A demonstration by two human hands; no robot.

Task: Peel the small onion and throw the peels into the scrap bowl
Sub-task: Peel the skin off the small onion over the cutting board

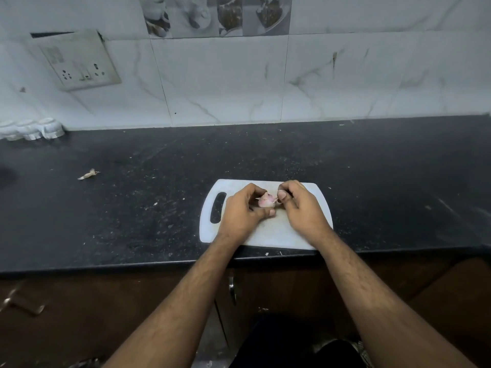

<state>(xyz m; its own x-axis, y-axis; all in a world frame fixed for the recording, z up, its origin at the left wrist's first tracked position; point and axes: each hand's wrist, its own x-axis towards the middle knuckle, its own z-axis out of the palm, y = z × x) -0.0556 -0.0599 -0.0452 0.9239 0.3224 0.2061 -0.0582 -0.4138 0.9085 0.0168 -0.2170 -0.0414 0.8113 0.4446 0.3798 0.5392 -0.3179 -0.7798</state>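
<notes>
Over the white cutting board [265, 235], near the front edge of the dark table [132, 208], both hands work on the small onion [266, 201]. Left hand [243, 212]: grip closed around the onion, fingers curled over the far side, thumb underneath; the bulb is held just above the board. Right hand [300, 208]: thumb and forefinger pinched on a flap of skin at the onion's right end, so this grip is clenched on peel, not on the bulb.

Handling, as judged: the onion is light and firm, pale pink where bared, probably slick once the dry skin is off. Peel is thin, papery and tears easily; best taken at a loose edge near the root or tip and pulled along the bulb, with the other hand holding the body steady. Too hard a pinch would likely snap the flap off short.

Edges and room: the board's near edge lies close to the table's front edge, so a dropped onion could roll off toward the floor. Open table lies well to the left, right and behind, up to the tiled wall [239, 83]. One stray scrap [89, 174] lies well apart to the left; white cups [50, 128] stand at the far left by the wall. No scrap bowl is in view; its place cannot be told.
</notes>
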